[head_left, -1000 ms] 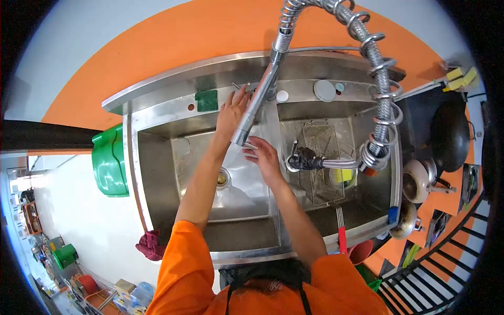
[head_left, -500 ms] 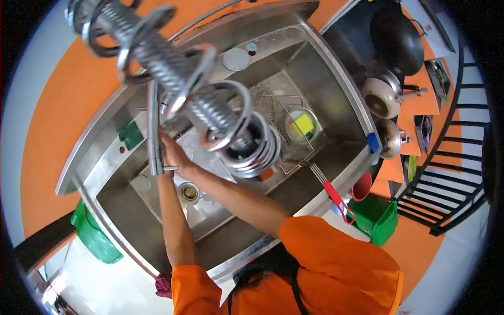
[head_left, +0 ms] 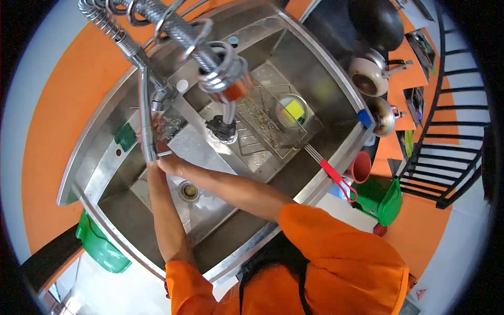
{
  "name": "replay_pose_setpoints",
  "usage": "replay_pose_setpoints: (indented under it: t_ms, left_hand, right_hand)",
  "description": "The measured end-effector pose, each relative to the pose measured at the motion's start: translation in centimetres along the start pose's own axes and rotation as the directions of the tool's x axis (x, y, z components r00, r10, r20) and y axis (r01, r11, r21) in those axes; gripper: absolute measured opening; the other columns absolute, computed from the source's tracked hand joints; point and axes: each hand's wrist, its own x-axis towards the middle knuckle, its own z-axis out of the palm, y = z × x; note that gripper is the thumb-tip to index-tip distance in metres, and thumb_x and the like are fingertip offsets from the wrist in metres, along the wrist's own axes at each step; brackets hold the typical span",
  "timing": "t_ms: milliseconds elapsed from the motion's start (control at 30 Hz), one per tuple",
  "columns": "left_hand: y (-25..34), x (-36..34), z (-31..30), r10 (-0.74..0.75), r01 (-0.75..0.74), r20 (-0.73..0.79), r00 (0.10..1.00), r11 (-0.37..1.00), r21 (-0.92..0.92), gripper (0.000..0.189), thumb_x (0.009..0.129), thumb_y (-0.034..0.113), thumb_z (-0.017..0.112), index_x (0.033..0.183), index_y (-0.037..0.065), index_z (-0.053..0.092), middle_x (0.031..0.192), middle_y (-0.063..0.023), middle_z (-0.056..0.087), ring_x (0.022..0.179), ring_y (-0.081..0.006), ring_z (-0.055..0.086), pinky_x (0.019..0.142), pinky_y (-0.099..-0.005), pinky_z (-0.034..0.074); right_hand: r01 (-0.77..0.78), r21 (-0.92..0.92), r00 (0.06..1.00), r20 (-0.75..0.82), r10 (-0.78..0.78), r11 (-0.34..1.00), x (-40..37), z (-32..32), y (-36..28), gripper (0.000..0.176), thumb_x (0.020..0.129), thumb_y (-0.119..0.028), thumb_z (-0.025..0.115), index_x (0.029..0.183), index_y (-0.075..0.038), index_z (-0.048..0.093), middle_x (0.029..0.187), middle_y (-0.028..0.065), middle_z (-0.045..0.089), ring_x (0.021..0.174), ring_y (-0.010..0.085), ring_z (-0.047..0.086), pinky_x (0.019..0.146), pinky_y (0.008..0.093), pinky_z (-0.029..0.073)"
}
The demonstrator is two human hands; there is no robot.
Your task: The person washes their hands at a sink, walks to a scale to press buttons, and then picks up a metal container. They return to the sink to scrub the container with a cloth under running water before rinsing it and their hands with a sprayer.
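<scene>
My left hand (head_left: 156,123) is in the left basin, largely behind the upright tap pipe (head_left: 146,115). My right hand (head_left: 167,164) is close beside it, overlapping the short lever at the pipe's lower end. A shiny, crumpled-looking patch (head_left: 170,126) shows by the fingertips; I cannot tell whether a hand holds it. The pipe hides most fingers of both hands. Right of them, a coiled spring hose with a metal head (head_left: 223,76) hangs over the sink. Below my right forearm lies the round drain (head_left: 188,191).
In the right basin are wire baskets (head_left: 262,118) and a bowl (head_left: 283,122) holding a yellow sponge (head_left: 295,109). A red-handled whisk (head_left: 336,176) crosses the front rim. A dark crumpled thing (head_left: 220,128) sits on the divider. Pans (head_left: 367,76) stand at right, above a green bin (head_left: 380,202).
The spring hose now appears higher, uncovering the divider and the dark crumpled thing. My hands have shifted slightly left and down in view. The whole view has shifted a little.
</scene>
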Motion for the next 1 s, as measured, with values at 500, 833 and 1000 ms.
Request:
replay_pose_setpoints:
  t_ms: [500,833,1000]
  left_hand:
    - [-2.2,-11.3,4.6,-0.382,0.487,-0.359,0.851,0.831,0.269,0.039,0.091,0.027,0.048,0.123,0.004,0.047,0.116,-0.0088,0.053,0.098,-0.0203,0.056,0.081,-0.0299,0.045]
    - [-4.7,-26.6,8.8,-0.386,0.643,-0.691,0.611,0.752,0.148,0.032,0.089,0.020,0.053,0.116,0.003,0.048,0.099,-0.0071,0.058,0.083,-0.0156,0.059,0.068,-0.0271,0.047]
    - [-2.7,-26.9,13.7,-0.343,0.730,-0.818,0.461,0.671,0.130,0.035,0.089,0.021,0.053,0.117,0.003,0.046,0.098,-0.0085,0.058,0.082,-0.0165,0.060,0.068,-0.0276,0.048]
  right_hand:
    - [-0.313,-0.677,0.943,-0.136,0.305,0.666,-19.4,-24.1,-19.1,0.029,0.082,-0.019,0.059,0.106,-0.003,0.059,0.098,0.0114,0.064,0.085,0.0193,0.062,0.076,0.0331,0.049]
    - [-0.271,-0.920,0.905,-0.344,0.252,-0.282,-12.7,-56.0,-2.1,0.025,0.079,-0.021,0.051,0.089,0.000,0.060,0.091,0.0228,0.058,0.088,0.0349,0.057,0.081,0.0411,0.045]
    - [-0.234,-0.917,0.901,-0.329,0.282,-0.323,-13.2,-57.5,1.4,0.016,0.073,-0.014,0.050,0.080,-0.005,0.060,0.075,0.0146,0.062,0.066,0.0331,0.061,0.057,0.0431,0.050]
